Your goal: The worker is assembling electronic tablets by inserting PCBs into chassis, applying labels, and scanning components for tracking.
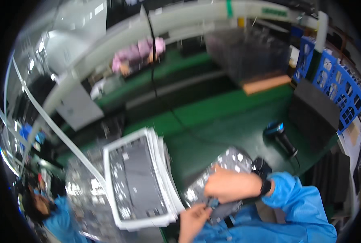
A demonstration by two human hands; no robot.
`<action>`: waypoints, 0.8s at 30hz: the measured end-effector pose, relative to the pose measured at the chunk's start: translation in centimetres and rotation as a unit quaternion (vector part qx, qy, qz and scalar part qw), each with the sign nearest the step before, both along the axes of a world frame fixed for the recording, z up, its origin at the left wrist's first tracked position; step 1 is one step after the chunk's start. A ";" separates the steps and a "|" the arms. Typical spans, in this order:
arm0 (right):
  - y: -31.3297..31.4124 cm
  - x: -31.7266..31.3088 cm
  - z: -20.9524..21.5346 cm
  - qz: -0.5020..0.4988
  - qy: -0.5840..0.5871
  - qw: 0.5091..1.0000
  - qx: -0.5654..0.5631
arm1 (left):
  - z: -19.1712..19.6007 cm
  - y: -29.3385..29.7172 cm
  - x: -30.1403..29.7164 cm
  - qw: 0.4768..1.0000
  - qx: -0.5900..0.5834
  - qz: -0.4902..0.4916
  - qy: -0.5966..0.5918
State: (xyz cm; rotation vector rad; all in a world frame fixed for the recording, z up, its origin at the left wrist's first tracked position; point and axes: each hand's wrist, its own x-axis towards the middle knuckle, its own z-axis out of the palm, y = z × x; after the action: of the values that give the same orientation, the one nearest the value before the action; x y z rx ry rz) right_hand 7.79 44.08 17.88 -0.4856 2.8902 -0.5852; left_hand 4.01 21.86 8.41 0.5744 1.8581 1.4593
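Note:
My right hand [229, 184], with a dark band at its wrist, is closed over the front part of a dark tray-like item [196, 188] dotted with bright glints. Just below it, my left hand [193, 220] has its thumb and fingertips pinched together. Between the two hands is a small dark piece [213, 201] with a bluish tint, which the left fingertips seem to grip. What the right fingers hold is hidden beneath that hand. To the left of my hands lies a stack of white-framed dark panels [138, 178]. Motion blur softens the details.
A handheld scanner [281, 137] lies on the green table [196, 117] at the right, beside a dark foam block [313, 106]. Blue plastic racks [336, 83] stand beyond it. Shiny dark packs [89, 194] lie left of the stack, near a co-worker in blue [63, 220]. A person in pink is across.

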 end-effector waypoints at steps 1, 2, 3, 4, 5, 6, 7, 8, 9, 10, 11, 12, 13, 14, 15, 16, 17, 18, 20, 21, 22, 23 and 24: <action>-0.7 0.2 -0.2 -0.014 0.008 0.999 0.039 | 0.9 0.7 1.1 0.999 0.018 0.040 0.027; -1.4 1.1 -0.7 -0.054 0.124 0.990 0.041 | 1.1 0.9 1.1 0.999 0.015 0.050 0.003; -1.9 1.6 -1.3 -0.081 0.236 0.967 0.042 | 0.9 1.0 0.9 0.997 0.010 0.068 -0.023; -2.8 2.0 -0.6 -0.160 0.314 0.934 0.054 | 0.4 1.1 0.7 0.991 0.055 0.101 -0.070; -3.6 2.6 0.2 -0.224 0.346 0.907 -0.081 | -0.3 0.9 0.5 0.978 0.097 0.138 -0.120; -4.5 3.2 -1.3 -0.293 0.403 0.849 -0.174 | -0.7 0.7 0.3 0.962 0.130 0.168 -0.171; -5.7 4.3 -3.4 -0.362 0.454 0.771 -0.261 | 0.2 1.0 0.2 0.952 0.158 0.156 -0.210; -6.5 5.2 -5.0 -0.397 0.421 0.757 -0.305 | 0.9 1.1 0.4 0.941 0.188 0.163 -0.228; -7.3 6.0 -6.2 -0.435 0.386 0.738 -0.344 | 1.4 1.6 0.3 0.929 0.215 0.164 -0.252; -8.0 6.6 -7.2 -0.433 0.240 0.736 -0.462 | 1.2 2.2 0.2 0.929 0.221 0.155 -0.252; -8.6 6.8 -8.0 -0.417 0.077 0.706 -0.568 | 1.0 2.5 -0.1 0.934 0.215 0.150 -0.244; -8.7 6.7 -8.4 -0.387 0.076 0.728 -0.561 | 1.0 2.9 -0.4 0.938 0.209 0.145 -0.237; -8.6 6.5 -8.6 -0.356 0.074 0.749 -0.554 | 1.1 3.4 -0.6 0.938 0.207 0.142 -0.240; -9.0 6.2 -8.9 -0.365 0.086 0.746 -0.551 | 1.2 3.8 -0.6 0.941 0.202 0.140 -0.232; -9.0 5.7 -10.0 -0.364 0.084 0.745 -0.553 | 1.3 4.0 -0.4 0.944 0.197 0.143 -0.224; -8.8 4.9 -11.6 -0.370 0.073 0.705 -0.600 | 1.4 4.0 -0.3 0.942 0.206 0.149 -0.218; -8.8 4.3 -12.0 -0.379 0.063 0.663 -0.642 | 1.8 4.2 -0.3 0.942 0.204 0.149 -0.221; -8.8 4.2 -11.4 -0.384 0.060 0.646 -0.657 | 2.2 4.4 -0.2 0.937 0.208 0.172 -0.223; -9.1 4.0 -11.2 -0.384 0.056 0.657 -0.646 | 1.9 4.1 -0.3 0.935 0.222 0.188 -0.204; -9.3 4.0 -11.3 -0.382 0.053 0.669 -0.636 | 1.7 4.0 -0.1 0.934 0.222 0.191 -0.205; -9.7 4.0 -11.4 -0.388 0.050 0.674 -0.627 | 1.6 3.9 0.1 0.937 0.216 0.201 -0.189; -9.8 4.1 -11.4 -0.390 0.049 0.674 -0.625 | 1.7 4.0 0.3 0.939 0.210 0.208 -0.175; -10.0 4.2 -11.4 -0.393 0.052 0.681 -0.616 | 1.9 4.0 0.5 0.942 0.194 0.217 -0.168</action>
State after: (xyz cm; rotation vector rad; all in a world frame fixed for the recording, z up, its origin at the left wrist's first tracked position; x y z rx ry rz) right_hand 12.03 34.10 6.43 0.7499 2.1410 -2.6551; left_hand 4.52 25.86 10.33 0.0703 1.4855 2.0928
